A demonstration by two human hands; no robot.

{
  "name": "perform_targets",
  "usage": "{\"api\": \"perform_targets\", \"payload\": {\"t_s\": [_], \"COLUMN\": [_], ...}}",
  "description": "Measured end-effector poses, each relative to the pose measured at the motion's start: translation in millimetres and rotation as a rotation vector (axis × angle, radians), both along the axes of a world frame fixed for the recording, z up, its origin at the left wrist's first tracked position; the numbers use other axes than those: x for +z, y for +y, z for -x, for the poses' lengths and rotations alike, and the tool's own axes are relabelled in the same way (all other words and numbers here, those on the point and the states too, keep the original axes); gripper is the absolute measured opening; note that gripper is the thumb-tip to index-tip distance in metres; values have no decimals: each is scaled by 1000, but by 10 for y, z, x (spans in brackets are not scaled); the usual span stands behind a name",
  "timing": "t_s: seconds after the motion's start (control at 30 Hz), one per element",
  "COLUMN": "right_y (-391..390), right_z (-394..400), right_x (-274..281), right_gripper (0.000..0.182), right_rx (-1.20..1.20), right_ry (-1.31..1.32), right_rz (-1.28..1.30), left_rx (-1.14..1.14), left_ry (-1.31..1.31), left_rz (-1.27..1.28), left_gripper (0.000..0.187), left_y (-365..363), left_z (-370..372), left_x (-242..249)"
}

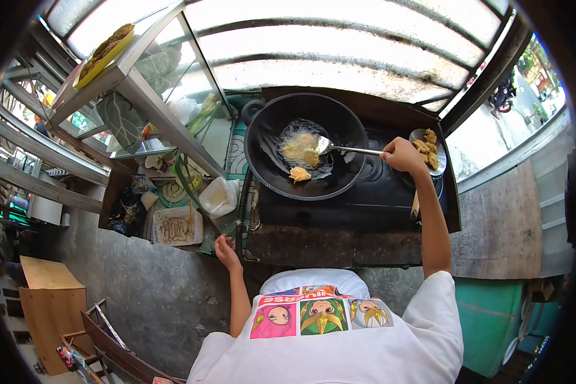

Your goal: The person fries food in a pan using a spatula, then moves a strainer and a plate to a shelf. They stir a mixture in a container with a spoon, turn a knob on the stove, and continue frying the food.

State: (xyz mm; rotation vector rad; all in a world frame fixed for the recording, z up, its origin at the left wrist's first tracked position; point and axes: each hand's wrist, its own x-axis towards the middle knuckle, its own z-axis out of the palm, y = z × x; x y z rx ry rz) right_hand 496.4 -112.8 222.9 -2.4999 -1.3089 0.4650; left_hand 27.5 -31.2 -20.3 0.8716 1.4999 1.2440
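Observation:
My right hand (403,155) is closed around the handle of a metal spatula (358,150), whose head is down in the wok. The big dark wok (269,169) sits on the stove with bubbling oil in its bottom. A battered fritter (299,173) lies at the oil's near edge, and paler pieces fry by the spatula head. My left hand (226,249) is low at the counter's front edge, fingers loosely apart, holding nothing. Close above it is the dark end of a long green strip (189,185). Right of the wok, fried fritters (427,148) rest on a round metal skimmer.
Left of the wok stands a glass display case (166,96) with a yellow tray of food (105,54) on top. Plastic tubs (219,197), one with batter residue (176,225), crowd the left counter. The black stove (313,214) fills the right side. A wooden handle (415,205) points toward me.

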Motion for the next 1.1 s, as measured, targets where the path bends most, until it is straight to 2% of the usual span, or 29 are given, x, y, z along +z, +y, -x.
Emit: {"api": "perform_targets", "payload": {"t_s": [0.07, 0.37, 0.47, 0.57, 0.7, 0.87, 1.1], "right_y": [0, 75, 116, 165, 243, 236, 169], "right_z": [-37, 55, 118, 93, 198, 409, 564], "right_x": [9, 111, 190, 67, 40, 252, 328], "right_gripper": [19, 22, 24, 23, 23, 21, 16], "right_rx": [-4, 0, -10, 14, 8, -8, 34], "right_ry": [53, -54, -5, -67, -21, -107, -221], "right_rz": [27, -50, -38, -88, -97, -162, -109], "left_rx": [6, -7, 3, 6, 4, 15, 10], "left_ry": [4, 22, 19, 24, 14, 18, 18], "left_rz": [16, -1, 15, 18, 21, 24, 35], "left_gripper": [24, 22, 22, 21, 21, 21, 22], "left_y": [-5, -34, -45, -56, -72, -86, -104], "left_z": [6, -46, -48, -43, -54, -59, -29], "left_x": [-5, 11, -2, -17, -29, -23, -79]}}
